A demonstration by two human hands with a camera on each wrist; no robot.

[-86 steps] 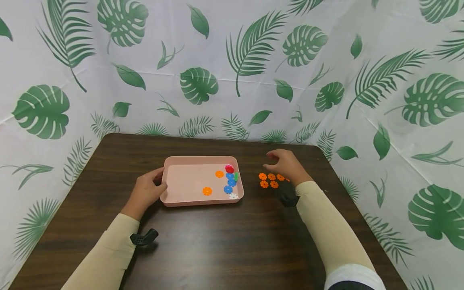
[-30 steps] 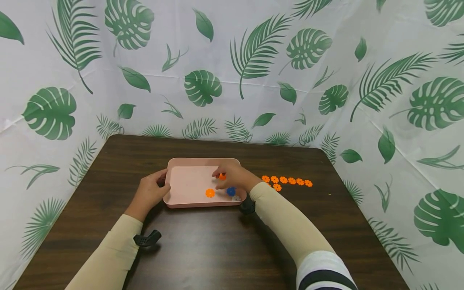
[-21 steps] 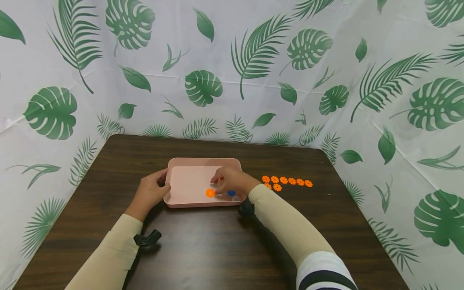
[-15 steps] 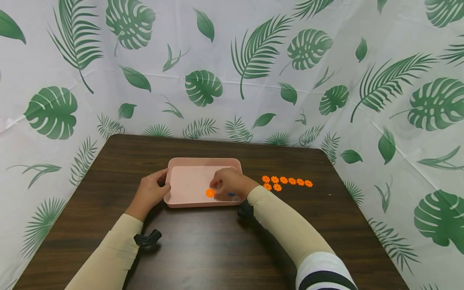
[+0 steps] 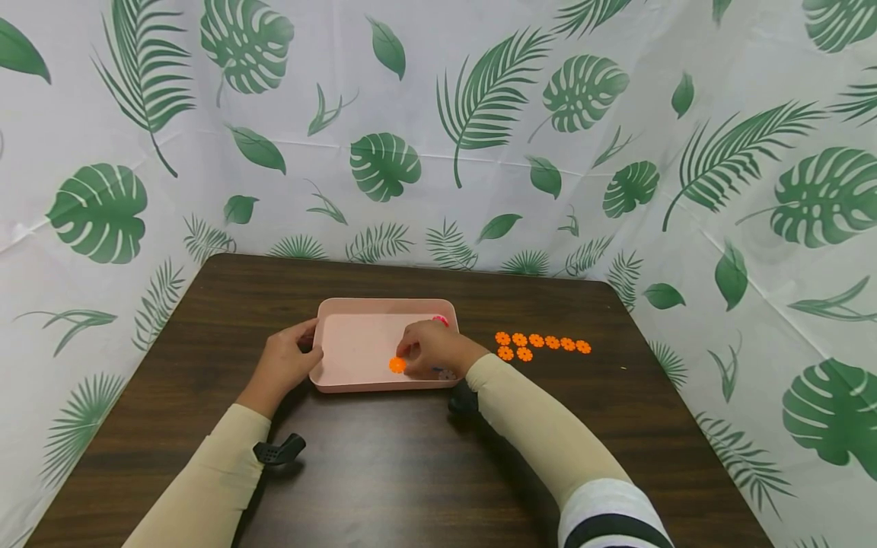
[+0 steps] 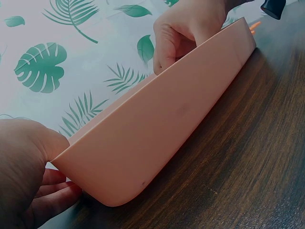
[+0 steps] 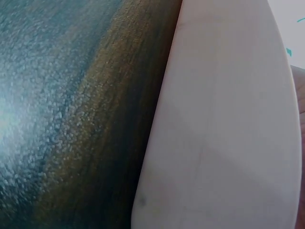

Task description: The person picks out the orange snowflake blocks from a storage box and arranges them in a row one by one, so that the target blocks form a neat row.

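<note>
In the head view, a shallow pink tray lies on the dark wooden table. My left hand grips its left end; in the left wrist view the thumb lies at the tray's rim and the fingers curl beneath its corner. Reaching into the tray, my right hand has its finger and thumb tips pinched at the edge of an orange flower-shaped piece. The fingers partly hide that contact. A pink-red piece and a white piece show around the hand, which covers others.
Several orange flower-shaped pieces lie in two rows on the table right of the tray. A leaf-printed cloth hangs behind the table. The tray's outer wall fills much of the right wrist view.
My right hand has come from the orange rows into the tray, and its fingers have closed down toward the nearer orange piece. Two rows now show more fully. My left hand keeps its hold.
</note>
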